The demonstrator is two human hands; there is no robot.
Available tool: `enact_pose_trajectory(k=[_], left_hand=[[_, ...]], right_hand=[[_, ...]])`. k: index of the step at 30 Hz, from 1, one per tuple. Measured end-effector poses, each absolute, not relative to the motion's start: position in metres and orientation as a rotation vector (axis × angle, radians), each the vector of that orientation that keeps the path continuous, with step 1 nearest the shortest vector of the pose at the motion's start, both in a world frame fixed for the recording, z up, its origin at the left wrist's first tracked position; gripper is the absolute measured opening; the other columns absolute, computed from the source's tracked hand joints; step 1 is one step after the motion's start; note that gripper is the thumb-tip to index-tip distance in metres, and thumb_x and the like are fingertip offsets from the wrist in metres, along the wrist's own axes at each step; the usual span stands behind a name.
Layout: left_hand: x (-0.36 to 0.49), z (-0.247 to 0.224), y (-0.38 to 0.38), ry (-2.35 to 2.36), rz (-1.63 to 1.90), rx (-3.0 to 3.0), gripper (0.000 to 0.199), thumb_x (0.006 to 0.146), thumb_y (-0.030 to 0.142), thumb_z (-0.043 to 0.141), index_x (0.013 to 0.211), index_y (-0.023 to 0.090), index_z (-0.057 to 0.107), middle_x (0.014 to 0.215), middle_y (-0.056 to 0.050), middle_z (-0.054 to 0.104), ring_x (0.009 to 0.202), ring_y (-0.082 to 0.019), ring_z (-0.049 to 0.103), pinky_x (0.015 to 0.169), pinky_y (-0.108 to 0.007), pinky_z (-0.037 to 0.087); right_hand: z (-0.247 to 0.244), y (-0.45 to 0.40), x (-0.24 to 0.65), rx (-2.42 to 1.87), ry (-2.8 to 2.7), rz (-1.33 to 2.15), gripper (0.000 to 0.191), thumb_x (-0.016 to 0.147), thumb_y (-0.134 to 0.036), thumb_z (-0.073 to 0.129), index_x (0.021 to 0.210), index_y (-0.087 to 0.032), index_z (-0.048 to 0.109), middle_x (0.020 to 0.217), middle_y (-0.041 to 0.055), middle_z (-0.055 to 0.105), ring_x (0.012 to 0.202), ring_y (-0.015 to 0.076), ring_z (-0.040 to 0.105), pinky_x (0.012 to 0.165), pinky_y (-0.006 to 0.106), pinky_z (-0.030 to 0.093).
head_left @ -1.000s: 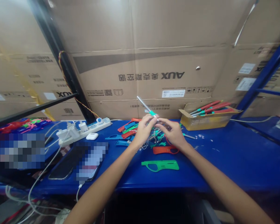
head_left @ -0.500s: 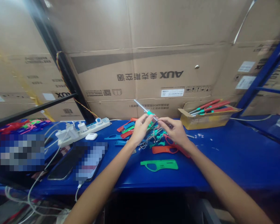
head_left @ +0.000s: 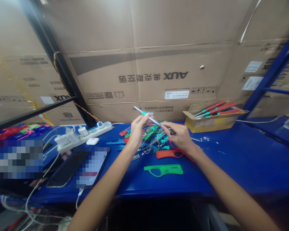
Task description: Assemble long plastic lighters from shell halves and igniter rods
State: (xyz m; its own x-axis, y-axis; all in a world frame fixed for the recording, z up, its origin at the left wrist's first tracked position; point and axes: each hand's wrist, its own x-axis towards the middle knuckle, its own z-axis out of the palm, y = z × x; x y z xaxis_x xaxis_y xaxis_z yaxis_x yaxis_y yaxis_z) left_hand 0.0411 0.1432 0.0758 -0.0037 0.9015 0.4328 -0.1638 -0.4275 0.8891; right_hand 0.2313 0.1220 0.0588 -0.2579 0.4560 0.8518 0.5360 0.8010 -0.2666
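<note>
My left hand (head_left: 137,128) is closed, pinching a slim metal tube (head_left: 137,109) with a green plastic collar. The tube slants up to the left above a heap of parts. My right hand (head_left: 179,133) is closed around a thin metal tool with a dark end (head_left: 172,132), its shaft lined up with the tube; whether it sits inside the tube I cannot tell. Under the hands lies a pile of green pieces, white wires and coloured lighter shells (head_left: 160,139). Nearer me are an orange lighter shell (head_left: 166,154) and a green lighter shell (head_left: 170,169).
An open cardboard box (head_left: 213,125) at the back right holds several red lighters with metal tubes. On the left are a power strip (head_left: 86,136) with plugs, a white earphone case (head_left: 92,141), two phones (head_left: 65,173) and cables. Cardboard (head_left: 146,57) stands behind the blue table.
My left hand has moved slightly left with the tube and its green collar, away from the right hand. More metal shaft now shows between the two hands.
</note>
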Motion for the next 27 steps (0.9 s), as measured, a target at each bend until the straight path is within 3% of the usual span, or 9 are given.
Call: enact_pose_trajectory(k=[3,5,7,10,13,16,18,21,27], left_hand=[[0.032,0.07,0.13,0.967,1.666,1.392,0.05,0.091,0.052,0.068,0.123,0.013,0.067,0.134,-0.02,0.065,0.126,-0.035,0.059,0.107,-0.051,0.045],[0.022,0.066,0.111,1.089,1.844,1.442,0.062,0.091,0.045,0.074,0.144,0.023,0.051,0.161,-0.013,0.042,0.152,-0.031,0.031,0.124,-0.05,0.024],[0.011,0.064,0.087,1.252,1.964,2.025,0.065,0.094,0.04,0.072,0.151,0.025,0.044,0.168,-0.012,0.03,0.156,-0.033,0.022,0.126,-0.055,0.018],[-0.003,0.061,0.057,1.234,1.474,2.797,0.044,0.101,0.031,0.064,0.144,0.03,0.054,0.15,-0.008,0.058,0.148,-0.034,0.04,0.125,-0.065,0.004],[-0.013,0.053,0.041,1.173,1.292,2.949,0.03,0.105,0.021,0.056,0.135,0.024,0.06,0.118,-0.006,0.075,0.117,-0.027,0.065,0.123,-0.063,0.018],[-0.021,0.041,0.031,1.068,1.268,2.903,0.023,0.106,0.015,0.051,0.124,0.02,0.064,0.103,-0.005,0.076,0.09,-0.02,0.067,0.106,-0.045,0.044],[-0.027,0.033,0.025,1.053,1.247,2.857,0.02,0.106,0.015,0.052,0.122,0.019,0.064,0.103,-0.005,0.075,0.089,-0.02,0.066,0.092,-0.038,0.048],[-0.035,0.021,0.015,1.06,1.192,2.776,0.019,0.107,0.017,0.051,0.12,0.021,0.065,0.104,-0.005,0.075,0.09,-0.021,0.066,0.084,-0.035,0.048],[-0.036,0.006,0.008,1.103,1.089,2.555,0.018,0.108,0.024,0.051,0.118,0.027,0.066,0.108,-0.003,0.075,0.1,-0.022,0.069,0.095,-0.038,0.049]], right_hand=[[0.056,0.121,0.231,-0.759,-1.961,-0.171,0.022,0.103,-0.029,0.055,0.108,-0.022,0.076,0.102,0.0063,0.081,0.086,0.0207,0.077,0.076,0.029,0.057],[0.055,0.118,0.23,-0.759,-2.028,-0.207,0.023,0.104,-0.028,0.054,0.108,-0.022,0.076,0.1,0.0056,0.081,0.083,0.0195,0.077,0.071,0.027,0.056],[0.057,0.114,0.228,-0.735,-2.113,-0.225,0.025,0.105,-0.028,0.051,0.107,-0.022,0.076,0.096,0.0047,0.081,0.078,0.0178,0.076,0.066,0.026,0.055],[0.062,0.1,0.223,-0.671,-2.247,-0.24,0.029,0.106,-0.027,0.048,0.1,-0.021,0.076,0.084,0.003,0.08,0.069,0.0153,0.073,0.06,0.024,0.052],[0.068,0.077,0.219,-0.575,-2.413,-0.373,0.031,0.106,-0.018,0.044,0.103,-0.02,0.075,0.083,0.0033,0.079,0.068,0.0144,0.073,0.06,0.023,0.053],[0.067,0.052,0.223,-0.551,-2.41,-0.497,0.027,0.108,-0.025,0.048,0.112,-0.017,0.073,0.1,0.0065,0.08,0.077,0.0163,0.076,0.064,0.025,0.057],[0.06,0.037,0.232,-0.629,-2.326,-0.481,0.032,0.107,-0.039,0.053,0.121,-0.016,0.071,0.112,0.0095,0.079,0.089,0.0194,0.078,0.069,0.027,0.061],[0.04,0.022,0.247,-0.804,-2.181,-0.447,0.03,0.107,-0.038,0.053,0.124,-0.021,0.07,0.11,0.0075,0.08,0.088,0.0183,0.079,0.07,0.026,0.061],[0.0,0.001,0.251,-0.959,-2.141,-0.296,0.029,0.107,-0.039,0.053,0.121,-0.02,0.071,0.1,0.0076,0.08,0.069,0.0154,0.076,0.06,0.023,0.057]])
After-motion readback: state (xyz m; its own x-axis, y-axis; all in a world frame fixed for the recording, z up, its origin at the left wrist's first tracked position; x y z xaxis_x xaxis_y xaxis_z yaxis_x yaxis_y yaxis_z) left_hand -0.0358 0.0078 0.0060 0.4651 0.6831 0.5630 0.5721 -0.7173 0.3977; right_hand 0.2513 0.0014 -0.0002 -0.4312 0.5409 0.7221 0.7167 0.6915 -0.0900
